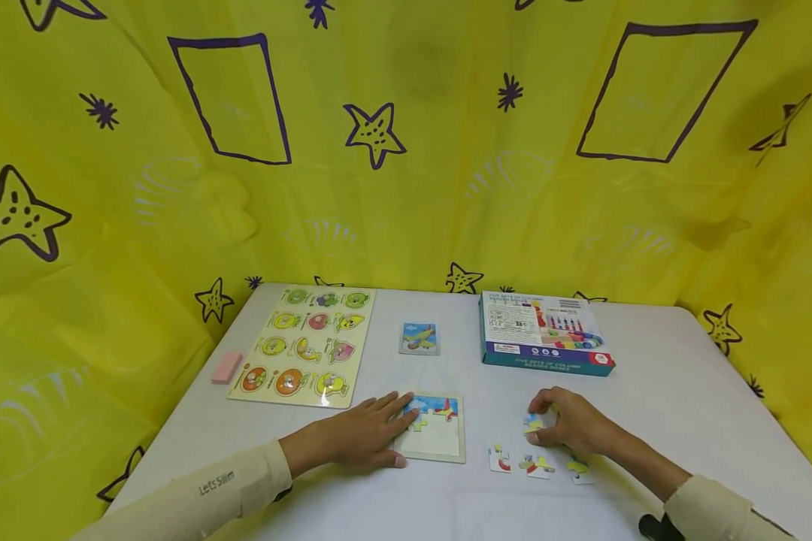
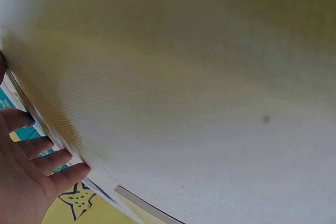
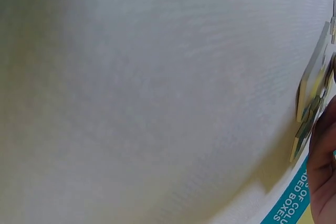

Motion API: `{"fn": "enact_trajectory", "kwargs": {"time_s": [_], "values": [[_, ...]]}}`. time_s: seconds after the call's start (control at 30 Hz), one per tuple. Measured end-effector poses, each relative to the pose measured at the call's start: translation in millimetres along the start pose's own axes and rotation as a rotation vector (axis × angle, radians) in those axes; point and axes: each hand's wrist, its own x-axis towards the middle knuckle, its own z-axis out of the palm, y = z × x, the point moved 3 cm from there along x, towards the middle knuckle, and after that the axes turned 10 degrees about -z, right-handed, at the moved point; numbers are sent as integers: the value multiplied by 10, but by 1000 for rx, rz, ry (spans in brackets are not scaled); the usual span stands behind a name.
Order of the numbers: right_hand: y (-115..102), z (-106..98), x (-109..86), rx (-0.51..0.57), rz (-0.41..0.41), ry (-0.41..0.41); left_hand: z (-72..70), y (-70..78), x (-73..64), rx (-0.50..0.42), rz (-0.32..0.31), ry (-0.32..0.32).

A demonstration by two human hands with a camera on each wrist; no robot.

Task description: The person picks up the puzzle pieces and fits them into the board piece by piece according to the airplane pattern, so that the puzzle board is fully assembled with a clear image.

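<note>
Right hand (image 1: 575, 422) pinches a puzzle piece (image 1: 533, 423) between thumb and fingers, board (image 1: 441, 448) at nine o'clock; left hand (image 1: 365, 434), fingers outstretched, rests on its edge, gripping nothing! Danger: loose pieces (image 1: 538, 467) at seven o'clock could scatter if that right hand drags low.

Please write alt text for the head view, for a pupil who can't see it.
A person's right grip pinches a jigsaw piece near three loose pieces on a white table, while the left grip rests on a partly filled puzzle tray. Behind lie a fruit board, an airplane picture and a box.
</note>
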Motion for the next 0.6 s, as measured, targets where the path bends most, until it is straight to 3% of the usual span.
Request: {"fn": "enact_trajectory", "kwargs": {"time_s": [0.6], "values": [[-19, 24, -23, 183, -135, -5, 20, -11, 10, -17, 1, -2]]}}
